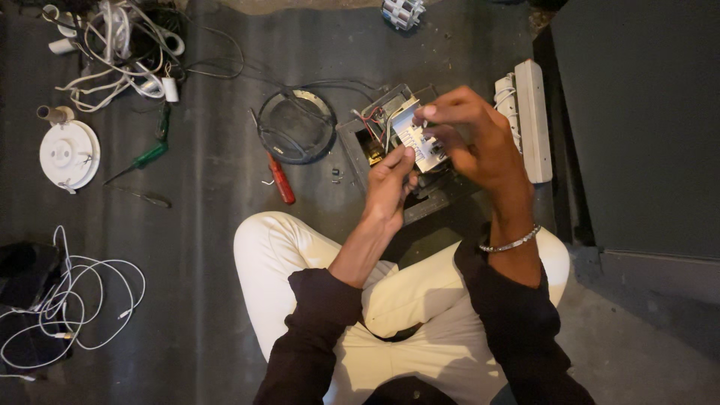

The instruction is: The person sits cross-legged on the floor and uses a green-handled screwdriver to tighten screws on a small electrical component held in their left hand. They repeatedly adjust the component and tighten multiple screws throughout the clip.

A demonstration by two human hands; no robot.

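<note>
Dark grey floor lies under everything, with a square box of wires on it. Just above the box, the right hand pinches a small white board with curled fingers. The left hand presses its thumb on the board's lower edge.

Screwdrivers: two (red, green); hands: two.
</note>
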